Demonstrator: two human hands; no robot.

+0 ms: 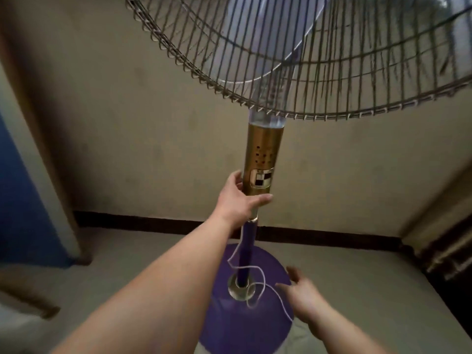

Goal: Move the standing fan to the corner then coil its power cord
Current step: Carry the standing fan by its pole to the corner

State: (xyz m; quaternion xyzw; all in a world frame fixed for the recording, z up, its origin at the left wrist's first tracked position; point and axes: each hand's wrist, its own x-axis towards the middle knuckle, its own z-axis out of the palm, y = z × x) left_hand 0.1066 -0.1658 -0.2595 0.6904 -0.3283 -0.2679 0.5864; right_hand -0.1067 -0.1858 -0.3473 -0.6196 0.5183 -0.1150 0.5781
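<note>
1. Left hand (238, 200) grips the standing fan (260, 162) column; keep it upright near the wall.
2. Right hand (304, 295), fingers open, apparently nears the power cord (255, 284) on the base; gather loops evenly.

Upright purple-based fan (259, 159), white cord (251, 286) looped over its base

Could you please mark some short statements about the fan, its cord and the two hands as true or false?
1. The left hand grips the fan's pole. True.
2. The right hand holds the cord. False: it is open and hovers beside the cord.
3. The cord lies looped on the purple base. True.
4. The fan's base is red. False: it is purple.
5. The cord is neatly coiled. False: it lies in loose loops.
</note>
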